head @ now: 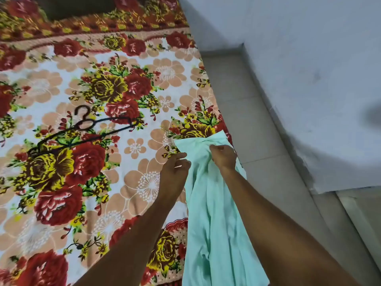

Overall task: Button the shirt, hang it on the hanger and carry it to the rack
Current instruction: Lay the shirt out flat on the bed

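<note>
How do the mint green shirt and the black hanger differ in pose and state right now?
The mint green shirt is gripped by the left hand and the right hand; the black hanger lies untouched. The shirt drapes at the bed's right edge; the hanger lies flat further left. Both rest on the floral bedspread.

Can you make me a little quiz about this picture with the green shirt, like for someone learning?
1. True or false: the hanger is already inside the shirt.
2. Which hand grips the shirt: A) only the left hand, B) only the right hand, C) both?
3. Fill in: the hanger lies on the flowered ____.

Key: 1 false, it lies apart from the shirt, on the left. 2 C. 3 bedspread.
</note>
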